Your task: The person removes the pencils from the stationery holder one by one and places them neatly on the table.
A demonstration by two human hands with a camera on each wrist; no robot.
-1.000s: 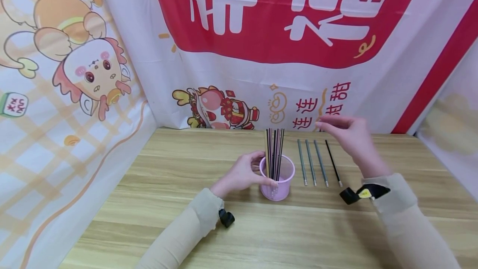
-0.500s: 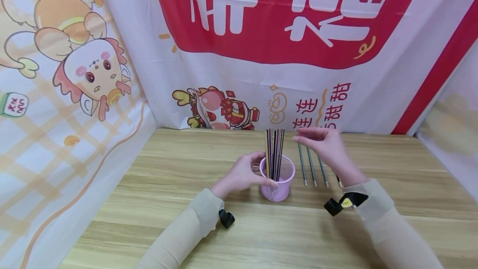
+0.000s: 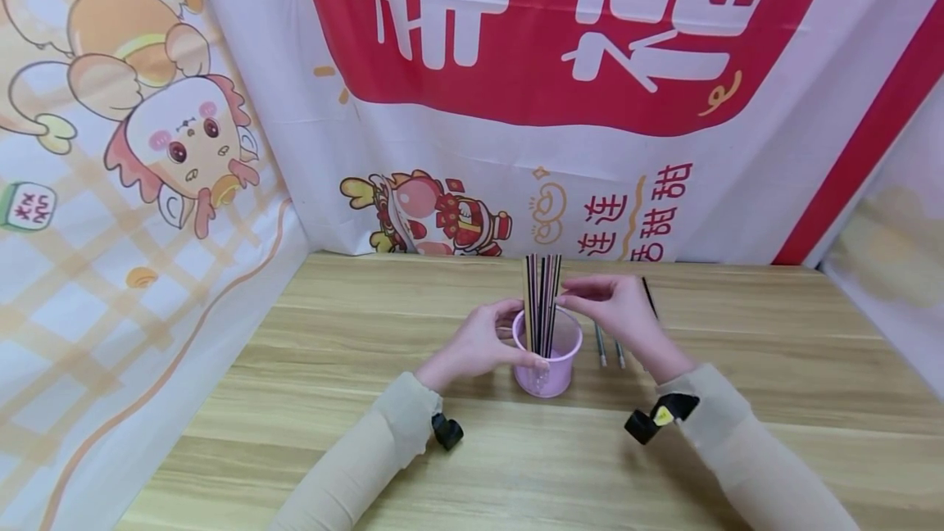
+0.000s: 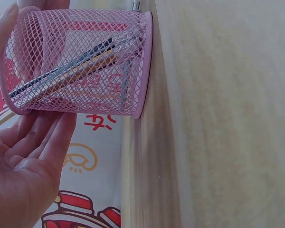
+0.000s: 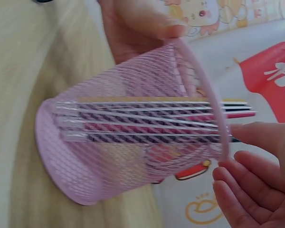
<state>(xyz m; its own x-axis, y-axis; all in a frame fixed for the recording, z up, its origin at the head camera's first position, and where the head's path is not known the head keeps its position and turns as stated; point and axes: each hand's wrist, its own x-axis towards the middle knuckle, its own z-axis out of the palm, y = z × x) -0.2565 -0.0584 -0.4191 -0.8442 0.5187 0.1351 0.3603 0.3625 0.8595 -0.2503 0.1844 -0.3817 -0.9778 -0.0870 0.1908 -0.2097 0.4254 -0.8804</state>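
Note:
A pink mesh pencil holder (image 3: 549,379) stands upright on the wooden table. Several slim pencils (image 3: 541,301), black, pink and yellowish, lean in it with their eraser ends down. My left hand (image 3: 479,342) grips the holder from the left, thumb at the near rim and fingers behind. From the right my right hand (image 3: 618,310) reaches over the rim. Its thumb (image 5: 256,135) is at the rightmost dark pencil, and a gap shows between thumb and other fingers in the right wrist view. Grey-blue pencils (image 3: 601,351) lie right of the holder, partly hidden by this hand.
A black pencil (image 3: 649,299) lies farther right, partly behind the right hand. A white and red printed cloth (image 3: 442,138) hangs along the table's back edge. Another printed cloth (image 3: 147,293) covers the left side.
My right hand has moved left and down from above the black pencil on the table to the pencils in the holder. The left hand and the holder have stayed still.

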